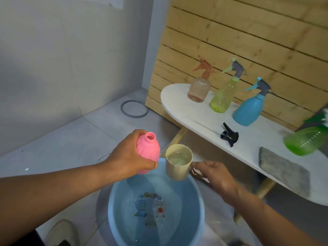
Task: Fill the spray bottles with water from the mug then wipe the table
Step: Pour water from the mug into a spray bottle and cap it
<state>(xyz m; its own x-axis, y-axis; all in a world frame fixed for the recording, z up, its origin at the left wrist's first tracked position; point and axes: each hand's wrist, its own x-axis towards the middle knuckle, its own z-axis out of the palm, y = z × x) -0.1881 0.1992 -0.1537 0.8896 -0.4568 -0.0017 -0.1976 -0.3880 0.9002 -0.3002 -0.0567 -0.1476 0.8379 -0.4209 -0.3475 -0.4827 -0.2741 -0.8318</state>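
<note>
Over the blue basin (113,210), the left hand (127,160) grips the uncapped pink bottle (148,153) while the right hand (213,173) holds the full mug (178,162) by its handle, so spills fall back in.

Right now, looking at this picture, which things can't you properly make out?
All from the head view:
- Pink bottle: the left hand covers much of its side, and its water level is hidden by the opaque plastic.
- Green bottle: blurred, its top cut off by the right edge.
- Basin: near rim cut off by the bottom edge; the coloured print under the water is too blurred to read.
- Mug handle: mostly wrapped by the right hand.
</note>
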